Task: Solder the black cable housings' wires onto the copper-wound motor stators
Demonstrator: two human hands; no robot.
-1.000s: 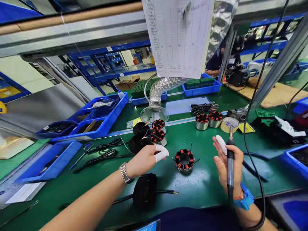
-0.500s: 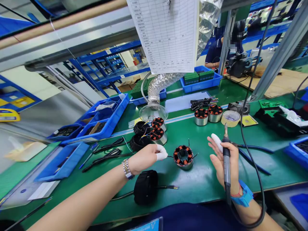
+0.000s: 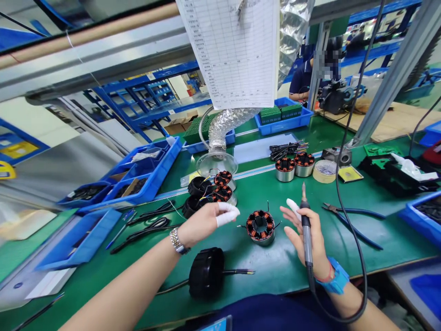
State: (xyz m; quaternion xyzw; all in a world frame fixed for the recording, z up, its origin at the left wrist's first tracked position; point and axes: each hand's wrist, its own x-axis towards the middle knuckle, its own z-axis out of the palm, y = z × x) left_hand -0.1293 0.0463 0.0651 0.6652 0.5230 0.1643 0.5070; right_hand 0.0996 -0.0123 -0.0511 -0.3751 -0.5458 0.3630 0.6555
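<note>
A motor stator [image 3: 261, 228] with copper windings and short dark leads stands on the green bench between my hands. My left hand [image 3: 206, 221], with white finger cots on thumb and forefinger, is just left of it; the fingertips come together with nothing visible between them. The stator's left lead ends just below and apart from those tips. My right hand [image 3: 308, 234] holds a soldering iron [image 3: 306, 243], tip pointing up, while its thumb and other fingers are spread. Near my left forearm lies a black round housing [image 3: 206, 272] with a cable through it.
More stators [image 3: 285, 169] stand at the back beside a round tin [image 3: 325, 171]. Pliers [image 3: 354, 220] lie on the right. A fume funnel [image 3: 217, 163] hangs over stators and housings. Blue bins [image 3: 148, 184] line the left. A co-worker [image 3: 303, 80] sits beyond.
My left hand has let go of the stator's left lead and moved slightly up from it. My right hand, with the soldering iron, has come left, closer to the stator.
</note>
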